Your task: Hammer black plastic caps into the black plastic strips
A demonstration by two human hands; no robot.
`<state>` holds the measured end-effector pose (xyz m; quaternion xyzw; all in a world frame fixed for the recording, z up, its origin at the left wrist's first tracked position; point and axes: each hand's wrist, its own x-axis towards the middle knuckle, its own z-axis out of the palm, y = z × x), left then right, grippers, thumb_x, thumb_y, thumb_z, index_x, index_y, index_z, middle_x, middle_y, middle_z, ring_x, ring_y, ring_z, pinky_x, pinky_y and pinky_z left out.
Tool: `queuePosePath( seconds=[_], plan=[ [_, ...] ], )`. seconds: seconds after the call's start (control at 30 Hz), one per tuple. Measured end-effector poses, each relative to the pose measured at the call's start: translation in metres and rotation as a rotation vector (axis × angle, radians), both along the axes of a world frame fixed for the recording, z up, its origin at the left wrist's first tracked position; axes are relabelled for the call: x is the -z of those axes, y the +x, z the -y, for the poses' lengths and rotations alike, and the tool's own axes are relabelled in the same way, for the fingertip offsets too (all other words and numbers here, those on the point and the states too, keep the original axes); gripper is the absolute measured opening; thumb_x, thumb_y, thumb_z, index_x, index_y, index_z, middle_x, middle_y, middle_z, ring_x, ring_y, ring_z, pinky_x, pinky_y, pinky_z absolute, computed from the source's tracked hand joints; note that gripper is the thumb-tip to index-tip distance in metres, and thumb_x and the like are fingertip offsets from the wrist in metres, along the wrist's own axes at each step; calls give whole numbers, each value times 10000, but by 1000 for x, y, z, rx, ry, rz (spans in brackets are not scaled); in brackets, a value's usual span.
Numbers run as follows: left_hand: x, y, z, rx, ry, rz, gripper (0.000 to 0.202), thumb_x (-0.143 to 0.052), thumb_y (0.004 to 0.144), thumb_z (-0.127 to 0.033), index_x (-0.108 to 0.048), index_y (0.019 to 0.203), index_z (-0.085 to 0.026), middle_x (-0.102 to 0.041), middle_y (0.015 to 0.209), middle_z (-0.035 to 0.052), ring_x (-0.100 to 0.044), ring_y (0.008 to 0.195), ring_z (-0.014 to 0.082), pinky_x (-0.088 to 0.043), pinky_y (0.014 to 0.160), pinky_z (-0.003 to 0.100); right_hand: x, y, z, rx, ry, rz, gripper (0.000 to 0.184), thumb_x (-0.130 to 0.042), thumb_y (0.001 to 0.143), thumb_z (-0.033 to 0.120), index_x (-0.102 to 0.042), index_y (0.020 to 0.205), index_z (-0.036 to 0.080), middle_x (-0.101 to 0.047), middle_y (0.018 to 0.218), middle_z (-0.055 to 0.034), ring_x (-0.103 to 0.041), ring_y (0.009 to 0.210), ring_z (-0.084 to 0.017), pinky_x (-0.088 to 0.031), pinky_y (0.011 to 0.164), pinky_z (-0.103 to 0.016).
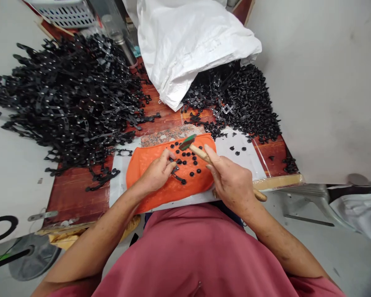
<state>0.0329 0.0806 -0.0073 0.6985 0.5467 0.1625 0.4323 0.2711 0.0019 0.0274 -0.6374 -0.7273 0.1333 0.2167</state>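
Observation:
My right hand (231, 177) is wrapped round the wooden handle of a hammer (199, 152), whose green head hangs over an orange cloth (154, 185). With its fingers pinched, my left hand (157, 171) holds a black linked plastic piece (177, 176) low over the cloth. Several small round black caps (194, 163) are scattered on the cloth to the right of my left fingers. Part of the linked piece is hidden behind my thumb and fingertips. The hammer head is apart from the linked piece.
A large heap of black linked pieces (68, 95) rises at the left. Small black plugs (250, 99) are piled at the right, partly under a white sack (191, 41). A speckled stone slab (170, 134) lies behind the cloth, and a basket (66, 14) stands back left.

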Motion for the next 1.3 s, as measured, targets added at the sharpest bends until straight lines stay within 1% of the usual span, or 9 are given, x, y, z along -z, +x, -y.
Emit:
queuePosePath(
  seconds=[0.1,0.2,0.33,0.53,0.7,0.87,0.97,1.13,1.3],
  plan=[
    [2,-2,2,-58,-125,124,126,-516,906,-340,-484,981,-244,-394,530,-104,-421,481,125,-311,514,237,2,5,3,0,-7,-36,495,-392,1080,320,-481,1566,290,-765,1199,-70,-736,928,-207,-551,814,-306],
    [2,-3,4,-126,-252,256,180,-536,898,-389,-454,970,-246,-373,538,-120,-401,441,98,-299,484,206,11,11,8,34,-1,-68,499,-427,1071,298,-476,1567,283,-764,1220,-57,-741,949,-206,-552,791,-302],
    [-1,0,6,-166,-295,273,194,-541,901,-395,-449,975,-242,-349,540,-130,-347,412,73,-289,467,186,22,18,14,93,-3,-79,484,-451,1061,309,-516,1540,280,-768,1224,-61,-749,964,-219,-565,789,-317],
    [-3,3,4,-107,-228,207,158,-520,901,-366,-460,970,-237,-360,533,-120,-374,442,91,-317,494,200,30,25,21,144,-19,-69,483,-464,1059,319,-527,1535,264,-775,1209,-73,-757,944,-228,-567,765,-320],
    [-4,1,4,-75,-138,63,117,-521,892,-319,-481,956,-229,-382,539,-104,-397,499,111,-304,519,216,34,25,23,144,-36,-51,483,-480,1056,297,-520,1537,277,-780,1199,-52,-758,934,-213,-566,760,-307],
    [-1,-1,4,-84,-195,123,150,-492,913,-362,-463,989,-237,-353,567,-108,-394,508,116,-327,532,222,35,23,23,128,-50,-35,488,-496,1046,270,-525,1534,267,-787,1174,-57,-760,928,-220,-575,763,-313],
    [1,-1,5,-63,-166,56,137,-492,914,-354,-462,985,-241,-338,564,-106,-393,517,125,-313,540,232,36,23,22,130,-50,-33,490,-501,1044,267,-526,1533,276,-786,1170,-56,-760,924,-219,-582,759,-313],
    [0,-1,3,23,-5,-99,68,-485,908,-275,-470,962,-236,-441,597,-83,-446,571,138,-324,607,258,40,23,23,131,-51,-28,489,-507,1045,262,-521,1534,286,-787,1169,-48,-760,928,-212,-576,759,-303],
    [-3,-1,0,49,-8,-103,50,-486,907,-264,-473,942,-231,-443,612,-79,-440,578,137,-333,616,262,40,20,22,105,-58,-7,496,-517,1042,259,-511,1538,266,-793,1119,-43,-755,869,-203,-566,711,-293]
  ],
)
